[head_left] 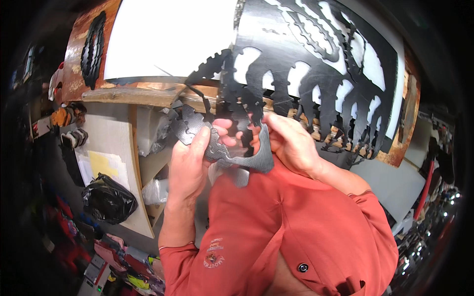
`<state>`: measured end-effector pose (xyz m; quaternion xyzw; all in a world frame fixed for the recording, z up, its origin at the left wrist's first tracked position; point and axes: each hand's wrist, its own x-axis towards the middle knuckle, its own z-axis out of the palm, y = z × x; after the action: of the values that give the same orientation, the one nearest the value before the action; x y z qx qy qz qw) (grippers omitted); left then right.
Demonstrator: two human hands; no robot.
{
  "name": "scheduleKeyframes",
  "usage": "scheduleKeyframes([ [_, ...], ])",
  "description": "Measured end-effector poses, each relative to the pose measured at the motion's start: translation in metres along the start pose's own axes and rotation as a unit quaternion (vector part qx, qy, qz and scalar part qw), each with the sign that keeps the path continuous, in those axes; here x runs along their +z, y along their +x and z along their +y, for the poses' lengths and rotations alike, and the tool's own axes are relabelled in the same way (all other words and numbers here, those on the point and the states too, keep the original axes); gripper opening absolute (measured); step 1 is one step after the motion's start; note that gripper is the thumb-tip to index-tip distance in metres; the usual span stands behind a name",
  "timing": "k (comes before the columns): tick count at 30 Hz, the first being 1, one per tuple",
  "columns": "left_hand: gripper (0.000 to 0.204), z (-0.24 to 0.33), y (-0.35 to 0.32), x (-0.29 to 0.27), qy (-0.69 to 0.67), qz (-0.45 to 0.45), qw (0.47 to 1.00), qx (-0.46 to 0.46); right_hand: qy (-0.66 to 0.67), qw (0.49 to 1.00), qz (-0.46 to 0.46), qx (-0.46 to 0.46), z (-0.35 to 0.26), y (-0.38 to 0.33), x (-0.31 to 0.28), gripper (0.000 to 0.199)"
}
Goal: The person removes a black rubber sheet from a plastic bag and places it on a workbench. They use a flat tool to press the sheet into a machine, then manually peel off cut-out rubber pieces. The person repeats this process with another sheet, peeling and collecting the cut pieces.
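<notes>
A black sheet (261, 37) full of wavy-edged cut-outs lies over the right part of the table, and its ragged strips droop past the front edge. Both hands hold a loose, torn-looking part of this material, a dark grey textured strip (256, 160) with notched edges. My left hand (190, 160) is closed on its left end, thumb on top. My right hand (295, 143) grips the strip's upright right side, its fingers partly hidden behind it. A notched black piece (211, 66) sticks up above my left hand; whether it joins the strip I cannot tell.
The table has a white surface (170, 39) and a wooden front edge (153, 95). Black notched pieces (93, 49) lie at its left end. Below stand a pale panel (111, 163), a black plastic bag (109, 200) and shelves with clear plastic.
</notes>
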<state>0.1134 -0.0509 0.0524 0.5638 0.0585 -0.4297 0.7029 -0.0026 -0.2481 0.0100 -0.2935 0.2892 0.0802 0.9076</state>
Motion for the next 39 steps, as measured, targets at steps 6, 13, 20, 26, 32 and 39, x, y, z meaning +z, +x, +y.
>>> scheduleKeyframes([
  [6, 0.033, 0.049, -0.006, -0.013, 0.095, -0.028, 0.995, -0.009, -0.176, 0.978, -0.098, -0.044, -0.032, -0.001, 0.041, 0.043],
  [13, 0.046, 0.138, 0.044, -0.055, 0.097, -0.040, 0.991, 0.086, -0.221, 0.970, -0.049, -0.085, -0.046, 0.077, 0.130, 0.030],
  [20, 0.043, 0.293, 0.092, -0.136, 0.281, -0.102, 0.913, 0.276, -0.317, 0.889, -0.103, -0.313, -0.090, 0.172, 0.253, 0.027],
  [26, 0.039, 0.363, 0.143, -0.225, 0.249, -0.096, 0.920, 0.286, -0.273, 0.885, -0.190, -0.326, -0.080, 0.289, 0.319, 0.028],
  [32, 0.037, 0.281, 0.196, -0.299, 0.074, -0.010, 0.989, 0.130, -0.321, 0.917, -0.109, -0.209, -0.005, 0.366, 0.317, 0.024],
  [39, 0.027, 0.226, 0.203, -0.309, -0.037, 0.024, 0.996, 0.073, -0.744, 0.513, -0.133, -0.408, 0.011, 0.380, 0.288, 0.022],
])
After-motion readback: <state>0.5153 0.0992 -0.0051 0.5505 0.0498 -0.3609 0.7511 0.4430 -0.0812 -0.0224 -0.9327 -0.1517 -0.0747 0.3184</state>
